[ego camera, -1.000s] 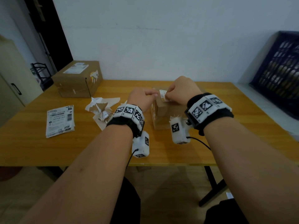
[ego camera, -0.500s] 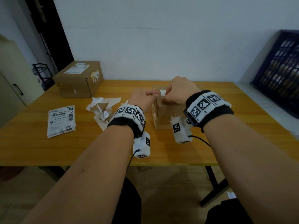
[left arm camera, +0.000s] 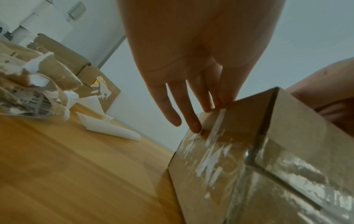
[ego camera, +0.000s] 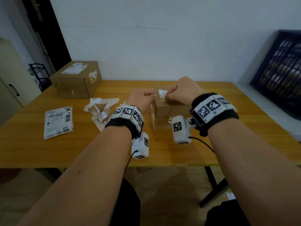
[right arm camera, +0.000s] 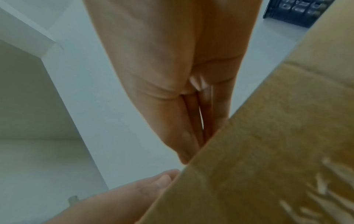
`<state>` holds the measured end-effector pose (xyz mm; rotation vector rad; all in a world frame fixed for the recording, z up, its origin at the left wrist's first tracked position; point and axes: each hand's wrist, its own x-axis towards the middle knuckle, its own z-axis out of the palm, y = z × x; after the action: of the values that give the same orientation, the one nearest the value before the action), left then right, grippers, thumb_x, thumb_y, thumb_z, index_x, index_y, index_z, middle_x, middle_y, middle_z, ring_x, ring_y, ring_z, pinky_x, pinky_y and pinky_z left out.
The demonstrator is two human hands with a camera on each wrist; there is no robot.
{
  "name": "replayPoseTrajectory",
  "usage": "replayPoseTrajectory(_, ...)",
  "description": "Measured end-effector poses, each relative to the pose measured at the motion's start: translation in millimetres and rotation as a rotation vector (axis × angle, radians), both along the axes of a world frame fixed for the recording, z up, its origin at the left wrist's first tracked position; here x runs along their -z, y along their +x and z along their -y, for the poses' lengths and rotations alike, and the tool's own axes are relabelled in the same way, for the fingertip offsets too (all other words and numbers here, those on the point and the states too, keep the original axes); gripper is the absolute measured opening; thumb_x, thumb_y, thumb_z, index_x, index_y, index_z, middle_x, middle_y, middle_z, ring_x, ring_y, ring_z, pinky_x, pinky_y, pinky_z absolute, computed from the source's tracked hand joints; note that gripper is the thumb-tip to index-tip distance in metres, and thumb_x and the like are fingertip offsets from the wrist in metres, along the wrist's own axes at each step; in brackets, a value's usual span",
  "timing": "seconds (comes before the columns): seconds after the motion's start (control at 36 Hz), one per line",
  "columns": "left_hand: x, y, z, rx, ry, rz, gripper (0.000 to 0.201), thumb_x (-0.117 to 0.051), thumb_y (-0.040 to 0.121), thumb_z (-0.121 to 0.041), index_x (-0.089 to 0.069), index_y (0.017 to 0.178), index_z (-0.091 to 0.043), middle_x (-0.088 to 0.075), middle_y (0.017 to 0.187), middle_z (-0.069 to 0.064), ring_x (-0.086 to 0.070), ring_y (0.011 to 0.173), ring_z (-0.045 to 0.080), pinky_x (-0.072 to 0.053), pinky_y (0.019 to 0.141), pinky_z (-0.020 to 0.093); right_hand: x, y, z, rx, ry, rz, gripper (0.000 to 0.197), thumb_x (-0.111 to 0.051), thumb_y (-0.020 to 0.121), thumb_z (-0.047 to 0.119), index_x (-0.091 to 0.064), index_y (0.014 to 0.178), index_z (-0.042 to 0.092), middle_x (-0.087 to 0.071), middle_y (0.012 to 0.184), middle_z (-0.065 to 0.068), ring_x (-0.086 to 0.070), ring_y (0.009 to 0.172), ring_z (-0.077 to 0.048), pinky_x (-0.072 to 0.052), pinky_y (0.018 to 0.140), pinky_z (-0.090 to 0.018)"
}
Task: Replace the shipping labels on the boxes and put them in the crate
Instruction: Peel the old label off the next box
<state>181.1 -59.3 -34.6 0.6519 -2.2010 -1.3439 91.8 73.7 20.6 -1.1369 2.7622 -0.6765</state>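
Observation:
A small cardboard box (ego camera: 164, 116) stands in the middle of the wooden table (ego camera: 48, 150). A white shipping label (ego camera: 161, 95) sticks up from the box's top left edge. My right hand (ego camera: 169, 96) is curled over the top and pinches that label; in the right wrist view its fingertips (right arm camera: 188, 151) vanish behind the box's edge (right arm camera: 249, 151). My left hand (ego camera: 147, 95) braces the box from the left. Its straight fingers (left arm camera: 194, 122) press on the taped side of the box (left arm camera: 239, 151).
A larger cardboard box (ego camera: 76, 80) with a label on top sits at the back left. A stack of fresh labels (ego camera: 58, 121) lies at the left. Crumpled torn label paper (ego camera: 101, 110) lies beside my left wrist. A dark blue crate (ego camera: 280, 70) leans at the far right.
My right hand has shifted slightly over the box top while pinching the label. The left hand and the box have stayed in place.

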Motion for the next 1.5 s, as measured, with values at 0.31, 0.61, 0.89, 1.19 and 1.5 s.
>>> replayPoseTrajectory(0.31,-4,5,0,0.006,0.003,0.045,0.022,-0.058,0.094,-0.027,-0.071,0.111,-0.03,-0.068,0.117,-0.006,-0.062,0.103,0.01,-0.042,0.075,0.016,-7,15,18,0.012,0.14,-0.091,0.015,-0.066,0.081,0.016,-0.072,0.092,0.009,-0.072,0.089,-0.006,-0.068,0.082,-0.02,-0.057,0.072,-0.033)
replayPoseTrajectory(0.61,-7,3,8,0.048,-0.049,0.116,0.035,-0.05,0.094,-0.011,-0.068,0.112,-0.035,-0.069,0.108,0.0,-0.06,0.082,0.014,-0.039,0.048,0.005,-19,35,32,0.005,0.349,-0.338,0.025,-0.064,0.08,0.018,-0.045,0.065,0.013,-0.052,0.064,-0.001,-0.05,0.055,-0.017,-0.049,0.06,-0.03)
replayPoseTrajectory(0.89,-4,1,14,0.033,-0.026,0.134,0.046,-0.047,0.093,-0.002,-0.068,0.111,-0.039,-0.069,0.113,0.0,-0.058,0.084,0.014,-0.04,0.055,0.014,-18,29,39,-0.035,0.399,-0.226,0.027,-0.067,0.08,0.023,-0.05,0.061,0.012,-0.052,0.061,-0.003,-0.049,0.051,-0.018,-0.039,0.046,-0.024)
replayPoseTrajectory(1.19,-6,2,7,0.013,-0.108,0.074,0.035,-0.049,0.092,-0.01,-0.071,0.111,-0.03,-0.065,0.124,-0.003,-0.057,0.113,0.015,-0.04,0.084,0.018,-14,26,32,-0.076,0.392,-0.198,0.036,-0.06,0.088,0.023,-0.044,0.058,0.012,-0.046,0.059,-0.003,-0.043,0.051,-0.017,-0.034,0.049,-0.026)
replayPoseTrajectory(1.5,-7,4,8,0.011,-0.174,0.083,0.022,-0.061,0.089,-0.032,-0.072,0.108,-0.034,-0.066,0.121,-0.009,-0.06,0.1,0.008,-0.043,0.077,0.016,-13,7,13,-0.021,0.04,0.117,0.02,-0.059,0.089,0.014,-0.073,0.088,0.0,-0.073,0.083,-0.013,-0.067,0.072,-0.024,-0.057,0.069,-0.034)
